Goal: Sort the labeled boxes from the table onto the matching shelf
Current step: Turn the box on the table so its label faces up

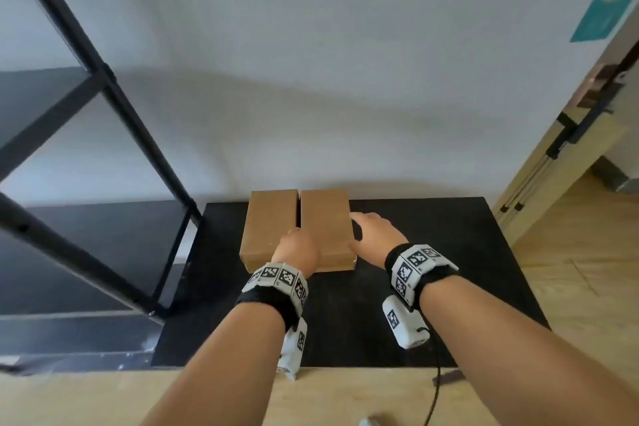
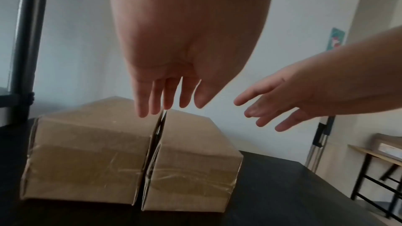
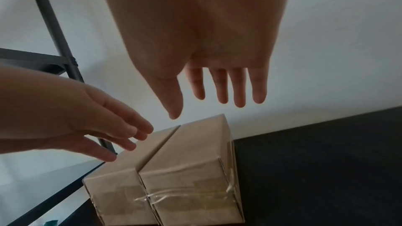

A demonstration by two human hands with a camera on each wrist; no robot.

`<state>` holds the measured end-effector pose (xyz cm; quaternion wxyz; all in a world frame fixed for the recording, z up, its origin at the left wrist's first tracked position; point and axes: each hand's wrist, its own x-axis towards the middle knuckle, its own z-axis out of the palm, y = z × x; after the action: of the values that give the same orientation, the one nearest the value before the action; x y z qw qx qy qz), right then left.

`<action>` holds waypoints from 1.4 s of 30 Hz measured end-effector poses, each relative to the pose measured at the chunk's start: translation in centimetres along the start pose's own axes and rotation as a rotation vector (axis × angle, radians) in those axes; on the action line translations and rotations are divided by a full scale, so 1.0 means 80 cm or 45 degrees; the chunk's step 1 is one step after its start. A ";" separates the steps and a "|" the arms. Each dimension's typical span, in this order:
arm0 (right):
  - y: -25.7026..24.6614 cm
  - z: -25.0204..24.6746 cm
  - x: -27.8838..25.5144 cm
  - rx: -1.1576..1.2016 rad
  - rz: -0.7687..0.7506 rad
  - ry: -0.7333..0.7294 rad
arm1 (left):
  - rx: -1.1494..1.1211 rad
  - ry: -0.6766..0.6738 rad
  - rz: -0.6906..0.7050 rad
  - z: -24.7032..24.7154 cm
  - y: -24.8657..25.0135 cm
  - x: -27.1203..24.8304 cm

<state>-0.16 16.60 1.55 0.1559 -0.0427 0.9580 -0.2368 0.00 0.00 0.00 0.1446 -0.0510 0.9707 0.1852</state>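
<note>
Nearest us, our left hand (image 1: 296,249) hovers over the seam between two plain brown cardboard boxes, fingers (image 2: 152,99) straight and loose, grip open on nothing. Our right hand (image 1: 375,232) spreads just beside the right-hand box (image 1: 326,228), grip open too. The left-hand box (image 1: 268,228) sits flush against it, both resting on the black table (image 1: 432,252) by the white wall (image 1: 311,62). The black metal shelf frame (image 1: 103,79) stands left.
</note>
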 end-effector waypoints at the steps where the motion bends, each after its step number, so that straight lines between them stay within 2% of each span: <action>1: 0.005 0.001 0.007 0.009 0.014 -0.040 | 0.014 -0.026 -0.033 0.003 0.003 0.007; 6: 0.023 0.019 0.032 0.024 0.029 -0.173 | 0.049 -0.138 -0.189 0.022 0.010 0.034; 10: 0.028 0.030 0.041 0.085 0.033 -0.219 | -0.028 -0.113 -0.257 0.029 0.014 0.042; 15: 0.035 0.040 0.045 0.165 0.149 -0.116 | -0.256 -0.103 -0.292 0.039 0.009 0.049; 18: 0.039 0.042 0.041 0.197 0.203 -0.063 | -0.441 -0.026 -0.278 0.046 0.008 0.046; 23: 0.052 0.044 0.037 0.342 0.265 -0.028 | -0.700 0.163 -0.101 0.051 0.004 0.041; 28: 0.063 0.043 0.027 0.376 0.342 -0.022 | -0.764 0.165 0.008 0.047 0.018 0.034; 32: 0.074 0.031 0.024 0.404 0.318 0.161 | -0.829 0.033 -0.212 0.051 0.033 0.030; 36: 0.079 0.022 0.017 0.493 0.291 0.208 | -0.916 -0.087 -0.214 0.065 0.047 0.025; 39: 0.084 0.027 0.008 0.474 0.296 0.189 | -0.886 -0.056 -0.157 0.072 0.054 0.017; 42: 0.087 0.031 0.005 0.497 0.308 0.170 | -0.899 0.017 -0.190 0.068 0.056 0.009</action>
<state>0.23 21.61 -3.93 0.1249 0.1190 0.9005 -0.3992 0.05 6.16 -3.55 0.1248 -0.1699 0.8413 0.4977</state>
